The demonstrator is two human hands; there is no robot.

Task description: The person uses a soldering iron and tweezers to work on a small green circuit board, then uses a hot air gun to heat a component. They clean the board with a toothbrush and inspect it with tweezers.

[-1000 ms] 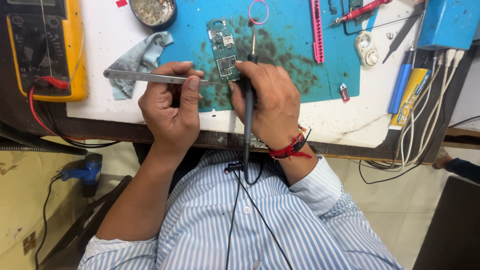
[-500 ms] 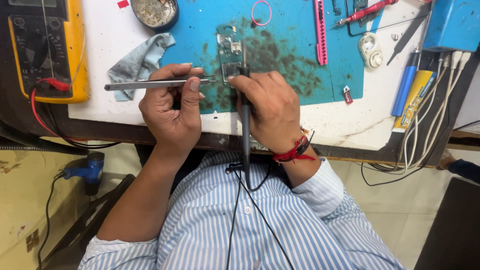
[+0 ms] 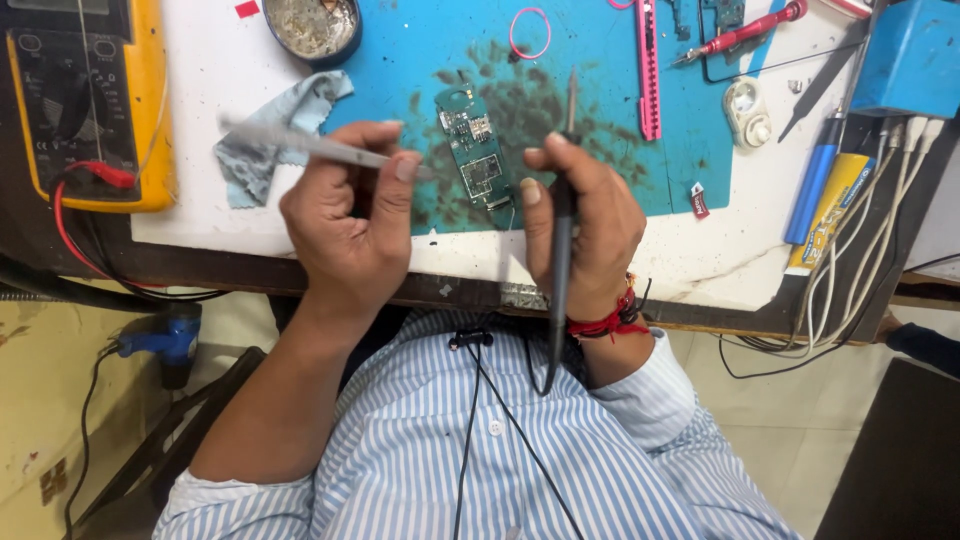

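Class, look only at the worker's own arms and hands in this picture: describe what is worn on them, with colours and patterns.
Both arms wear a blue-and-white striped shirt with sleeves rolled to about the elbow. The right hand has red thread bands with dark strands around its wrist. The left hand and its wrist are bare: no glove, watch or ring shows.

1. The person wore a blue-and-white striped shirt (image 3: 560, 470) with white buttons.
2. Its sleeves were pushed up past the forearms.
3. Red thread bands (image 3: 605, 318) circled the right wrist.
4. A thin black cable (image 3: 468, 430) ran down the chest.
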